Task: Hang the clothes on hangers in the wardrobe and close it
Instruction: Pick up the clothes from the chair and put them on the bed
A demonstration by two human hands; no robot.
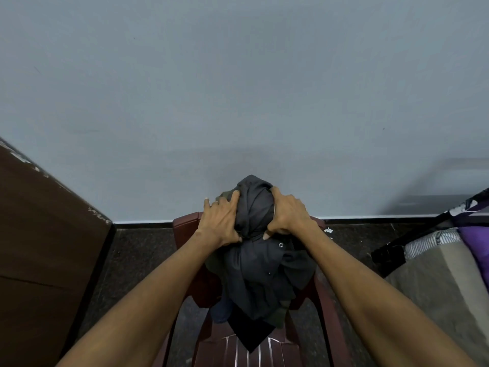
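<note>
Head view: the left hand (221, 221) and right hand (287, 214) each have a grip clamped on the dark clothes (260, 260) heaped over the chair (185, 226) back. Lifted together, tangled garments (several, seemingly) could slide floorward.

A lived-in room of a home, most likely a bedroom, is shown. Dark clothes (260, 263) are heaped over the back of a maroon plastic chair (267, 348), directly under the fingers (234, 197). Left of the fingers, a brown wooden furniture panel (39, 234) is seen. To their right, bedding lies piled: a grey cushion (436, 284), striped cloth (430, 241) and purple fabric (476, 242). Beyond the fingers, a plain blue-grey wall (238, 88) is met by a dark speckled stone floor (137, 247).
</note>
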